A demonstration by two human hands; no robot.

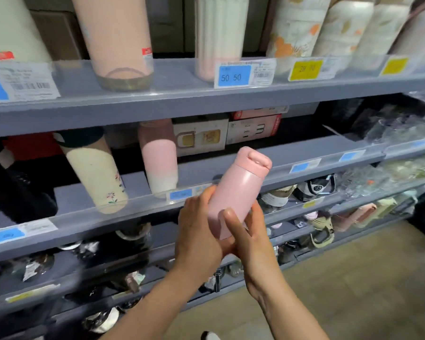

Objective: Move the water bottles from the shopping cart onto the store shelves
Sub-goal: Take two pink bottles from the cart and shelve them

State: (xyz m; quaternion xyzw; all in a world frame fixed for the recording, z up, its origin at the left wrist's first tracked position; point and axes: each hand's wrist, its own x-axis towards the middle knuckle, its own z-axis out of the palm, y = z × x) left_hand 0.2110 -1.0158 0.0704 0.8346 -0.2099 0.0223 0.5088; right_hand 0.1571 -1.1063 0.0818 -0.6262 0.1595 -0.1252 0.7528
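The pink bottle (233, 195) in the grip of both hands has a smooth satin shell with a soft sheen, its cap (257, 160) looking like matt plastic. Just beyond it the grey shelf (304, 153) is matt painted, fronted by a clear glossy plastic strip (142, 200) with paper price labels (243, 73) above.

Both hands on the pink bottle (233, 192) here: the left hand (198, 231) wraps its lower body, the right hand (249, 235) cups the base, thumb across the front. Bottle tilted, cap toward the grey middle shelf (304, 153), where a cream flowered bottle (96, 175) and a pink-and-white bottle (160, 163) stand.
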